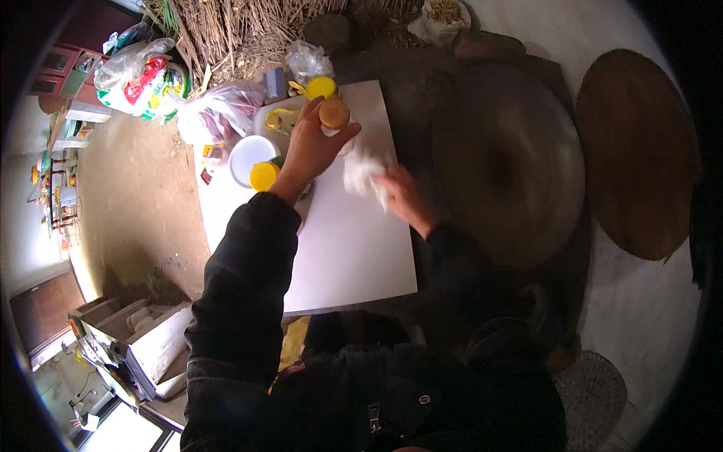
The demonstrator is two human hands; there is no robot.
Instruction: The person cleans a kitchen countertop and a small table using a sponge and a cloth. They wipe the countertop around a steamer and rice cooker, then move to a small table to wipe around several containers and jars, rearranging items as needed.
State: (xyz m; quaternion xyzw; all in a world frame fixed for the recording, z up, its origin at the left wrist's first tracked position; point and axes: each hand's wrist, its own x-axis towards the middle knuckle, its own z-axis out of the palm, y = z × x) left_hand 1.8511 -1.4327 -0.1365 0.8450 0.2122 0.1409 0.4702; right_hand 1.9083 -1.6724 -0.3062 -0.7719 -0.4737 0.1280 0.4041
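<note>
My left hand [316, 141] is wrapped around a jar with an orange-brown lid [334, 114] above the far part of a white board [356, 243]. Close by on the right, my right hand [404, 195] grips a white cloth [364, 172], blurred, against or beside the jar. A jar with a yellow lid [321, 88] stands just beyond my left hand. Near my left wrist are another yellow lid [264, 177] and a round container with a pale lid [252, 160]. A smaller bottle with a yellowish cap [273, 121] is left of the held jar.
Plastic bags [223, 110] lie at the board's far left corner, with dry stalks [243, 34] behind. A large round metal wok or lid [508, 164] sits to the right, beside a round wooden board [637, 152]. A wooden box [141, 333] stands at lower left.
</note>
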